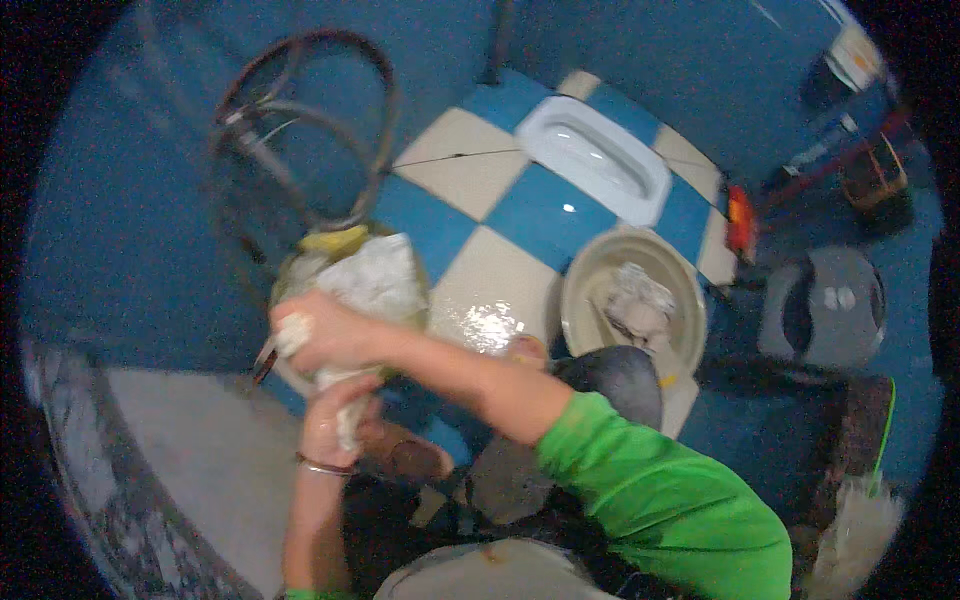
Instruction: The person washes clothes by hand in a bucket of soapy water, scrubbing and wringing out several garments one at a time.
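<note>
My right hand (322,334) is closed around a wet-looking white cloth (294,334), a bunch of which sticks out past the fingers. Just below it, my left hand (330,420), with a bangle at the wrist, grips the lower part of the same cloth, which is stretched between the two hands. Behind my right hand stands a basin (424,289) heaped with white cloth (379,274) and a yellow cloth (335,239). My forearm and hands hide much of this basin.
A cream basin (571,300) with crumpled pale cloth (637,300) stands by my knee. Beyond it, a white squat toilet pan (592,154) is set in blue-and-cream tiles (480,289). A looped hose (390,97) hangs at upper left. A grey plastic object (844,300) is at right.
</note>
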`<state>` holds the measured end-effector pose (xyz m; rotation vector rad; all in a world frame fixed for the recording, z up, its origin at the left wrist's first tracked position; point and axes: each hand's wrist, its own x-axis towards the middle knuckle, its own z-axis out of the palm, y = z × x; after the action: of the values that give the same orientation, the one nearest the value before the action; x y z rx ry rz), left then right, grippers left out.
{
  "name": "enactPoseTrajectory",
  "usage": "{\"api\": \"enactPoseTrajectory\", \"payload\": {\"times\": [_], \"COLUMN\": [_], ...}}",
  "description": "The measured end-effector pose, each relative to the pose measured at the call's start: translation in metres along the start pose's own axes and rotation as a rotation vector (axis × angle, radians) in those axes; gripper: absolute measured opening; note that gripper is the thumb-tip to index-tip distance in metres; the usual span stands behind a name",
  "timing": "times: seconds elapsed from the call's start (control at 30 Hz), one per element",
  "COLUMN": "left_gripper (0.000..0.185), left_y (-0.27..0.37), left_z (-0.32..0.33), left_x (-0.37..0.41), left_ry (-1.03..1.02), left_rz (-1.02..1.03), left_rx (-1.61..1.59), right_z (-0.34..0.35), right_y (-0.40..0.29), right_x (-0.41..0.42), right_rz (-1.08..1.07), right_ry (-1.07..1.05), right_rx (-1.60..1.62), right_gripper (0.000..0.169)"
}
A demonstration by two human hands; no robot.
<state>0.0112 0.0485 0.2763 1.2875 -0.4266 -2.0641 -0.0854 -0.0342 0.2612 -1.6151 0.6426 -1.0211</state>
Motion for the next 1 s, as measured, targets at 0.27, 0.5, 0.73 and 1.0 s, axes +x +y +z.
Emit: {"api": "enactPoseTrajectory", "payload": {"times": [0.27,0.5,0.73,1.0], "left_gripper": [0.015,0.032,0.039,0.068], "left_y": [-0.027,-0.039,-0.069,-0.104], "left_z": [-0.050,-0.087,-0.079,-0.094], "left_x": [0.082,0.140,0.166,0.184], "left_ry": [0.330,0.263,0.186,-0.083], "left_rz": [0.329,0.462,0.481,0.438], "left_rx": [0.809,1.827,1.409,1.136], "right_z": [0.022,0.027,0.002,-0.139], "right_y": [0.048,0.128,0.151,0.078], "right_x": [-0.007,-0.013,-0.038,-0.087], "right_rz": [0.288,0.399,0.431,0.406], "right_ry": [0.402,0.492,0.309,-0.485], "right_rx": [-0.408,-0.409,-0.499,-1.007], "right_gripper": [0.011,0.029,0.035,0.042]}}
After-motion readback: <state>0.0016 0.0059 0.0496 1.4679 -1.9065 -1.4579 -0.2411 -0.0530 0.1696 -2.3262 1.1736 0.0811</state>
